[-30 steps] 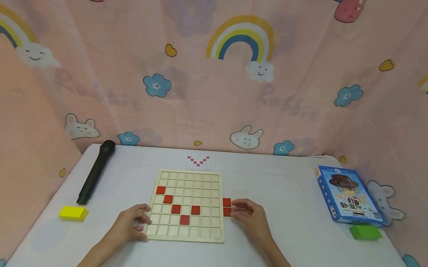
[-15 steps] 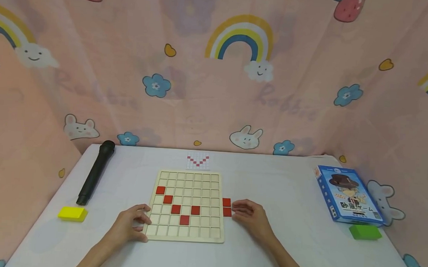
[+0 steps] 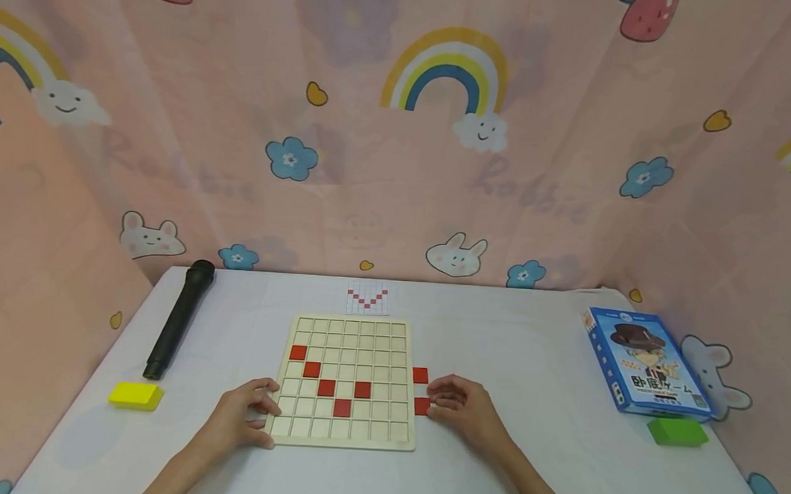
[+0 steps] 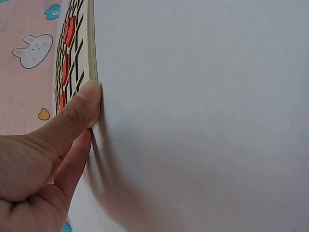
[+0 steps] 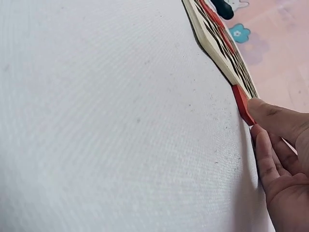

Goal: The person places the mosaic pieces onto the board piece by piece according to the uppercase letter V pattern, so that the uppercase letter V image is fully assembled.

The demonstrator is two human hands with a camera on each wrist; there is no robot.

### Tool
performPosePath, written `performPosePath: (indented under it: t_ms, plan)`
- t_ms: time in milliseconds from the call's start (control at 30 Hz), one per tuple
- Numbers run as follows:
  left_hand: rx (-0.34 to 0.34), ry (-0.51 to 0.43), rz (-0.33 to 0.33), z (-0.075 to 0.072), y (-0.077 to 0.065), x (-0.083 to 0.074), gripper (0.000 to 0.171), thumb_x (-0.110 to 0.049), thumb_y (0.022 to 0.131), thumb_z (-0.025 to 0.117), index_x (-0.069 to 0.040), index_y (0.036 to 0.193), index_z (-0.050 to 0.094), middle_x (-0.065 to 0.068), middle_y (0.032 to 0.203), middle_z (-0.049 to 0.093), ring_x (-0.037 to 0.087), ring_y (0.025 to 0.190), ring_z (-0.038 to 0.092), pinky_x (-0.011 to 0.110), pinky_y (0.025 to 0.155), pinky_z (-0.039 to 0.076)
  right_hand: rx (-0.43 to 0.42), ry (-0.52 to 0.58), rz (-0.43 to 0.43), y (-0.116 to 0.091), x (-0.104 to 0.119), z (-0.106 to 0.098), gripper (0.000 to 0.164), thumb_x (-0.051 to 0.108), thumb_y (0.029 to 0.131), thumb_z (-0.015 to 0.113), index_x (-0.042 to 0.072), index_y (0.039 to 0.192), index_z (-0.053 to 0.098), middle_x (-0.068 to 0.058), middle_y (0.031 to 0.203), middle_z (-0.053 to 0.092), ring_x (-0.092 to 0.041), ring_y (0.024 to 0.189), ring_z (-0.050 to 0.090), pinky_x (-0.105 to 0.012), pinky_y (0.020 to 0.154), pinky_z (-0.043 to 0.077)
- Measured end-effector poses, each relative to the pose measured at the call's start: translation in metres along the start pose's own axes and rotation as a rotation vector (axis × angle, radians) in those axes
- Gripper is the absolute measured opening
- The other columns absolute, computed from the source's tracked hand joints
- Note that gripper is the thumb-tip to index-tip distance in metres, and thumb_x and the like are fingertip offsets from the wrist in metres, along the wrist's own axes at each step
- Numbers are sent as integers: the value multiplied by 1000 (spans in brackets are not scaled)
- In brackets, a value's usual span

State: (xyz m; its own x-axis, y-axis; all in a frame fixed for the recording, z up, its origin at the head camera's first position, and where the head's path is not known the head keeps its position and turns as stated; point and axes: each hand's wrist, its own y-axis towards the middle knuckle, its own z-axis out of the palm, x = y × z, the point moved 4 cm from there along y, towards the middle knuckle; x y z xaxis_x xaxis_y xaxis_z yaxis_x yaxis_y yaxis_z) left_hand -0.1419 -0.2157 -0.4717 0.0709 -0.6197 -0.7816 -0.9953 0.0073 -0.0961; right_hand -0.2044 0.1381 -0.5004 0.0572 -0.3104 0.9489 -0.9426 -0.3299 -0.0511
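A cream grid board (image 3: pixel 381 413) lies flat on the white table with several red square tiles set in its cells, forming a slanting line that turns up at the right. My left hand (image 3: pixel 242 412) grips the board's near left corner, thumb and fingers at its edge; in the left wrist view the thumb (image 4: pixel 79 107) presses on the corner. Two loose red tiles lie along the board's right edge. My right hand (image 3: pixel 464 407) pinches the nearer loose tile (image 3: pixel 421 406) at its outer side. The farther tile (image 3: pixel 420 375) lies just beyond the fingertips, separated by a gap.
Behind the board lies a small pattern card (image 3: pixel 368 298) with a red V of squares. A black microphone-shaped stick (image 3: pixel 180 318) and a yellow block (image 3: pixel 135 396) are on the left. On the right sit a blue game box (image 3: pixel 651 365) and a green block (image 3: pixel 677 432).
The right hand has shifted slightly toward the person, and the nearer loose tile has slid with it, leaving a gap to the farther one. The left hand and board stay put.
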Motion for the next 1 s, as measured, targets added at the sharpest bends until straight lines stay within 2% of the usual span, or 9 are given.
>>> performPosePath:
  t_ms: [233,367,500,1000]
  plan:
    - [-7,-18,-15,1,-1,0,39,11,46,87,-2,77,68,14,120,59,20,89,60,27,69,59,16,-131,-33,-1,3,-3,30,3,76,79,0,103,66,-9,100,68,-18,86,65,-20,78,56]
    - [-10,-12,-15,1,-1,-1,39,11,46,87,-2,78,68,14,119,59,20,89,60,27,69,59,34,-155,-70,-1,4,-4,26,3,76,78,1,100,67,-8,96,68,-14,80,63,-20,75,56]
    - [-11,-3,-10,0,-1,0,39,11,46,87,-2,77,68,14,119,59,20,88,61,26,69,59,32,-173,-66,0,4,-3,23,3,77,77,2,97,68,-6,94,69,-12,78,62,-19,73,56]
    - [-16,4,-29,1,-1,-2,39,11,45,87,-4,76,68,11,120,59,19,88,60,26,68,59,-18,-92,-48,0,5,-11,28,3,79,76,-1,105,67,-13,102,68,-15,85,68,-22,78,57]
